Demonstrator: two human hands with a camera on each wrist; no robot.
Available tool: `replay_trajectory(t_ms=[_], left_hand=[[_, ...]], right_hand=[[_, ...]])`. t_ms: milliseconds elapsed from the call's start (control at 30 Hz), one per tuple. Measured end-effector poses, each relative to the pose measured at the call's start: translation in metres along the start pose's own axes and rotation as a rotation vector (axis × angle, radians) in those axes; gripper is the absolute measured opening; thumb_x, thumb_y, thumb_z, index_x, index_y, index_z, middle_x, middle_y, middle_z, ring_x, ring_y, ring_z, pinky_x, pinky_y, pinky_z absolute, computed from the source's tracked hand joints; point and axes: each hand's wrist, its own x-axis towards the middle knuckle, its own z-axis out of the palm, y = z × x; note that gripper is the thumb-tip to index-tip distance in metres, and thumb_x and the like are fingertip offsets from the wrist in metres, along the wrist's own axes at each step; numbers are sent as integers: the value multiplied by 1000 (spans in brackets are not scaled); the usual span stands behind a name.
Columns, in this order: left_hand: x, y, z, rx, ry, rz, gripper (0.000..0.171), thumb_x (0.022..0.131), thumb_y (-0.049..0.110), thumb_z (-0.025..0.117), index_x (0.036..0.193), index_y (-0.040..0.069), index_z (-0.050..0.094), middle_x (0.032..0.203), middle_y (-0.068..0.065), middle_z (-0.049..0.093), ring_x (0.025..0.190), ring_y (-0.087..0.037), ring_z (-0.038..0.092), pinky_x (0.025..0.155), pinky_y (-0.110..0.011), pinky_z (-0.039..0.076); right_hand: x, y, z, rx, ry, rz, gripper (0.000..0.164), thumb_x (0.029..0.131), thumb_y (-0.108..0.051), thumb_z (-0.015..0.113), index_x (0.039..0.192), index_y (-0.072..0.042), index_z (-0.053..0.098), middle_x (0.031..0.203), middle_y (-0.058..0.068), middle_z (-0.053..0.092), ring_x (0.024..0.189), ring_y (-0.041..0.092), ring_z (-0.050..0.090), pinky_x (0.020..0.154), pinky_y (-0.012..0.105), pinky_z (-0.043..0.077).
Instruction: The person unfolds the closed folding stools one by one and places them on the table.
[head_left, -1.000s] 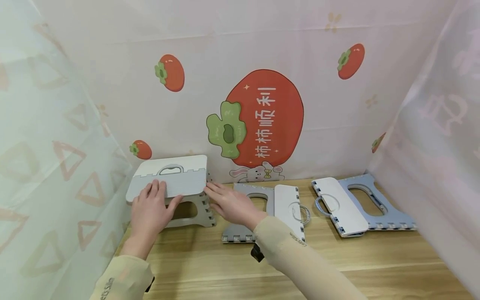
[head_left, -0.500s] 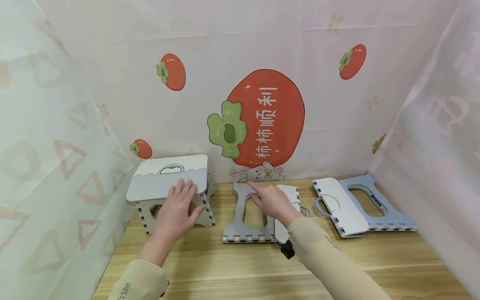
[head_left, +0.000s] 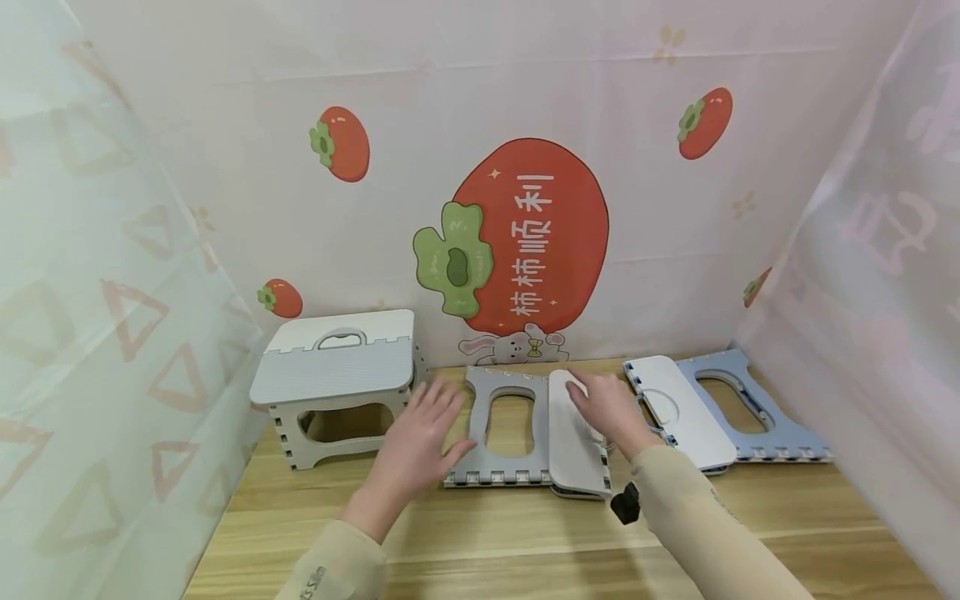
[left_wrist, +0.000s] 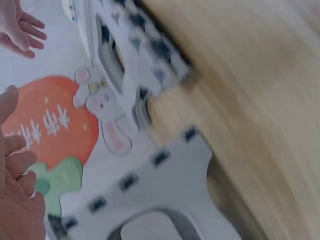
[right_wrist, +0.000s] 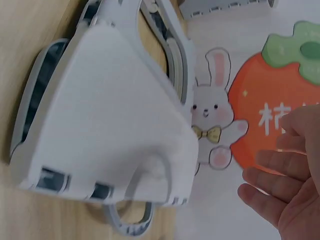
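A grey-and-white folding stool stands unfolded on its legs at the left of the table. Right of it lies a second folding stool, folded flat, with a grey leg panel, a white seat half and a carry handle. My left hand is blurred in the air between the two stools, fingers extended and holding nothing. Over the white seat half hovers my right hand; the right wrist view shows its fingers loosely bent and nothing in them. Whether it touches the seat is unclear.
A blue-and-white folding stool lies flat at the right, close to the right hand's forearm. The wooden table meets a fabric back wall printed with persimmons. Fabric walls also stand at both sides.
Both hands have left the standing stool and moved right. The right hand crossed over the grey folded stool to its white seat half; the left hand slid off the stool's top.
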Motion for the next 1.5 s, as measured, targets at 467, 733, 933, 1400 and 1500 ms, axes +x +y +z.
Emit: replay_trajectory(t_ms=[467, 733, 933, 1400, 1500], left_hand=[[8, 40, 53, -163, -294, -48, 74, 95, 50, 68, 154, 9, 46, 157, -11, 47, 145, -34, 44, 118, -50, 38], [8, 48, 78, -165, -369, -56, 76, 94, 51, 69, 155, 13, 45, 157, -9, 47, 145, -33, 43, 118, -49, 38], [9, 54, 89, -168, -396, -34, 77, 92, 50, 71, 156, 17, 43, 157, -7, 47, 145, -31, 43, 120, -49, 36], [9, 57, 96, -87, -362, 16, 53, 96, 36, 72, 142, 12, 58, 133, -4, 68, 127, -20, 61, 118, -39, 39], [10, 58, 98, -67, -344, 21, 42, 96, 31, 73, 133, 14, 63, 124, -1, 72, 119, -16, 65, 116, -37, 42]], right_hand=[[-21, 58, -7, 29, 48, 150, 41, 105, -18, 51, 138, 5, 59, 100, 27, 73, 54, 19, 55, 57, 41, 52], [-28, 75, -1, 16, 83, 223, 28, 102, -13, 46, 92, -5, 70, 77, 9, 60, 61, 19, 44, 55, 33, 34], [-35, 86, 6, 6, 150, 239, 34, 101, -14, 47, 67, -12, 47, 64, 5, 46, 57, 20, 39, 53, 33, 30], [-46, 97, 16, 55, 40, 365, 34, 102, -16, 47, 119, 1, 72, 100, 24, 71, 64, 26, 54, 53, 39, 42], [-46, 97, 21, 46, 7, 354, 34, 103, -15, 48, 120, 4, 70, 106, 28, 70, 71, 32, 61, 60, 48, 49]])
